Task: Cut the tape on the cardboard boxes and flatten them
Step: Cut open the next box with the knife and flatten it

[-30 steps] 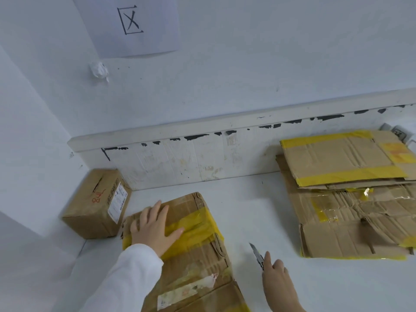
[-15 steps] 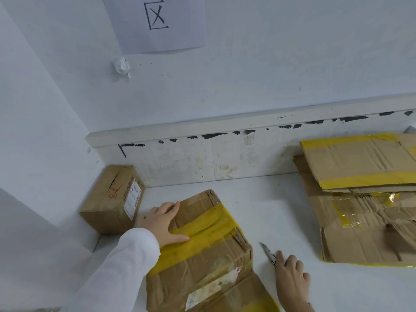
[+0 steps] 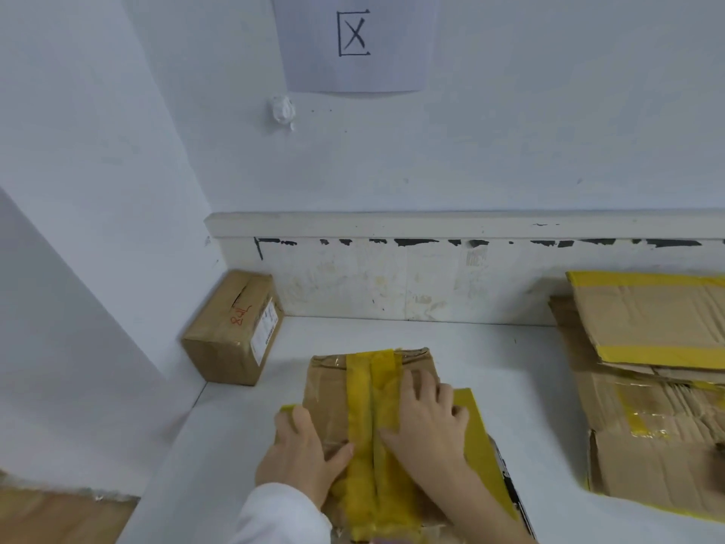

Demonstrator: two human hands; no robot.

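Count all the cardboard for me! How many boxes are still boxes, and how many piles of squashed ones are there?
Brown cardboard boxes still in box shape: 2, the small labelled box in the corner and the yellow-taped box under both hands
Piles of flattened brown cardboard with yellow tape: 1
Total: 3

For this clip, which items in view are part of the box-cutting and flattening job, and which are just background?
Job items:
- taped box under both hands, yellow tape along its seam
- left hand and right hand, flat on it
- small sealed box in the corner
- flattened cardboard stack

Background:
- paper sign on the wall
- white wad below the sign
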